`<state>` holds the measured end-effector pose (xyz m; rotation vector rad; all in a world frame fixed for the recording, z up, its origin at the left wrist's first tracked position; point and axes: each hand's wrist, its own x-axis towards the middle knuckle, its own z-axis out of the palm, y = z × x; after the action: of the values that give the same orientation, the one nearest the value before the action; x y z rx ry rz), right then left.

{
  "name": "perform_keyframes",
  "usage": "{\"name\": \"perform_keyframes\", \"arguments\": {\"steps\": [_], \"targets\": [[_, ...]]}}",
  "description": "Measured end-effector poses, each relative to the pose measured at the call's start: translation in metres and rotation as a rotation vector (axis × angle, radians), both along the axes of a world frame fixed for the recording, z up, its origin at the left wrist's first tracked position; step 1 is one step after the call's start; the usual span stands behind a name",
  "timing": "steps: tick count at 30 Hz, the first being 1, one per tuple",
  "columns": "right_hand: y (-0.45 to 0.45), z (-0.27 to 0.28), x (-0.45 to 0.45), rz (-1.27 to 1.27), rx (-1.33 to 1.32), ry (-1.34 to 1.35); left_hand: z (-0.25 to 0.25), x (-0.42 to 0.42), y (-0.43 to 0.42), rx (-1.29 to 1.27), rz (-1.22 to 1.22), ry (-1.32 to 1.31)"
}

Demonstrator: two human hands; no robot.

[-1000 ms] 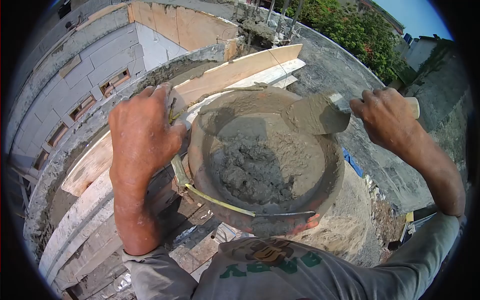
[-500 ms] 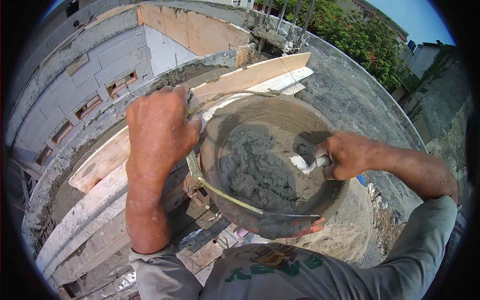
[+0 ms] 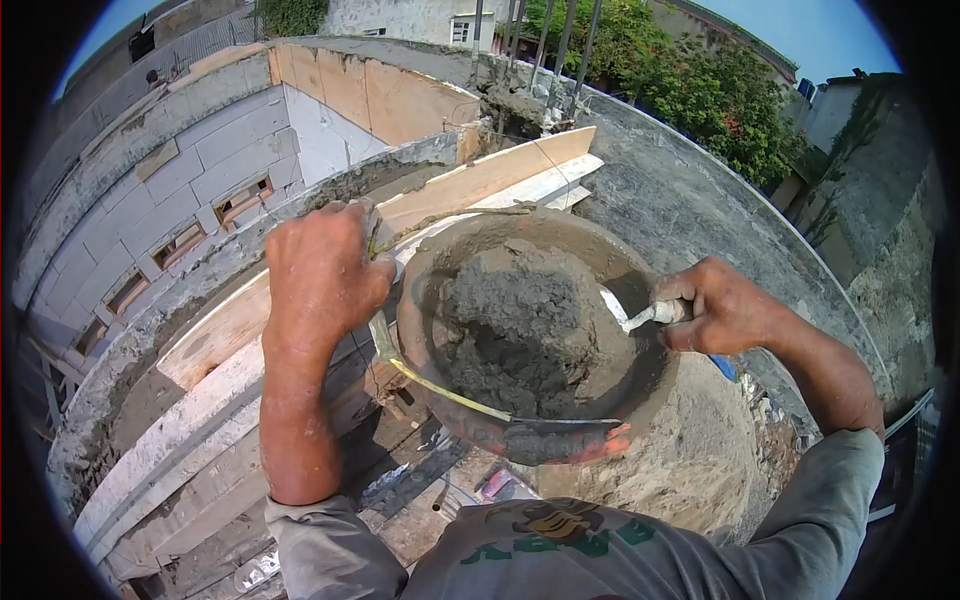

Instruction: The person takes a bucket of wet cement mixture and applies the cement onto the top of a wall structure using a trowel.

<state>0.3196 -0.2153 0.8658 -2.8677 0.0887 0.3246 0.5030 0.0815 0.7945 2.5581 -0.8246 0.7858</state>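
A round basin (image 3: 655, 395) coated in cement holds wet grey mortar (image 3: 520, 310). My right hand (image 3: 725, 305) is wrapped round the handle of a trowel (image 3: 618, 308) at the basin's right side, and the trowel's blade is mostly sunk in or covered by mortar. At the basin's upper left, my left hand (image 3: 330, 265) is closed by the rim, where a cord or strap (image 3: 450, 402) runs round the basin. What its fingers grip is hidden behind the hand.
Wooden boards (image 3: 500, 180) stand along the mortar-topped wall (image 3: 130, 400) behind and left. Upright metal bars (image 3: 570, 60) rise at the back. A sand pile (image 3: 690, 450) lies at the lower right, beside a rough grey concrete surface (image 3: 680, 210).
The trowel went from above the basin's right rim down into the mortar. The mortar is now heaped toward the basin's back. My left hand has stayed by the rim.
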Motion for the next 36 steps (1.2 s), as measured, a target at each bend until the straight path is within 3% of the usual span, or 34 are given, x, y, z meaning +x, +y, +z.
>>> {"name": "perform_keyframes", "arguments": {"steps": [3,10,12,15,19,24,28,31,32,35,36], "targets": [[0.001,0.021,-0.001,0.034,0.000,-0.076,0.000,0.001,0.000,-0.012,0.002,0.019],[-0.005,0.056,0.056,-0.002,0.625,-0.131,0.005,-0.005,0.000,0.001,-0.008,0.034],[-0.019,0.045,0.093,0.069,0.845,-0.141,0.004,-0.003,0.001,-0.011,-0.019,0.029],[-0.044,0.023,0.148,-0.073,1.035,-0.107,0.001,0.000,0.001,-0.012,0.010,0.061],[-0.056,0.002,0.206,-0.327,0.993,-0.091,0.000,0.001,0.001,-0.015,0.014,0.048],[-0.074,0.018,0.201,-0.165,1.165,-0.258,0.003,-0.003,0.001,-0.013,0.034,0.098],[-0.068,0.038,0.176,-0.146,0.664,-0.301,0.003,-0.006,0.000,-0.020,0.005,0.071],[-0.051,0.052,0.170,0.072,-0.396,-0.505,0.002,-0.006,0.000,-0.007,0.003,0.048],[-0.041,0.056,0.171,-0.019,-0.627,-0.511,0.002,-0.007,0.000,-0.017,0.002,0.052],[-0.029,0.065,0.184,0.022,-1.070,-0.618,0.001,-0.005,0.001,-0.035,-0.005,0.067],[-0.032,0.062,0.194,0.130,-1.263,-0.771,0.000,-0.005,0.000,-0.040,-0.009,0.069]]}}
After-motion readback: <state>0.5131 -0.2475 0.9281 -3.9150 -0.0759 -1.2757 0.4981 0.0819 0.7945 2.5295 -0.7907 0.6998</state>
